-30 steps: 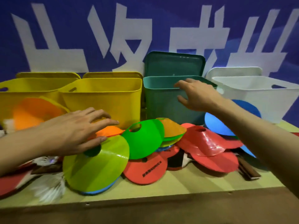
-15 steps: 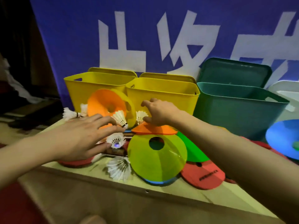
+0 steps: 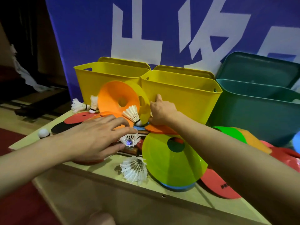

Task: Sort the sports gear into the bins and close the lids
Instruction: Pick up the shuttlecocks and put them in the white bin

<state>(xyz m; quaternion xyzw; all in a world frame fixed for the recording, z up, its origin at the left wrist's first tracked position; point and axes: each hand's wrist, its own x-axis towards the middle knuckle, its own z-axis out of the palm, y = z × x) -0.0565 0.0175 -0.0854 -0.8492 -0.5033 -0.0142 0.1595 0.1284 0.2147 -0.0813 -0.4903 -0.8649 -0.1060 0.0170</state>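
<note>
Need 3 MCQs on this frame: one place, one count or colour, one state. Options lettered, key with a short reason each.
1. Where does the upright orange cone lean?
A. against the yellow bins
B. inside the green bin
C. on the floor

2. How many yellow bins show?
A. one
B. two
C. four

3. How is the green bin?
A. lid shut
B. open, its lid propped behind
C. tipped over

Key:
1 A: it stands tilted in front of the left yellow bin and right yellow bin.
2 B: two stand side by side.
3 B: its rim is open, and the green lid stands behind it.
</note>
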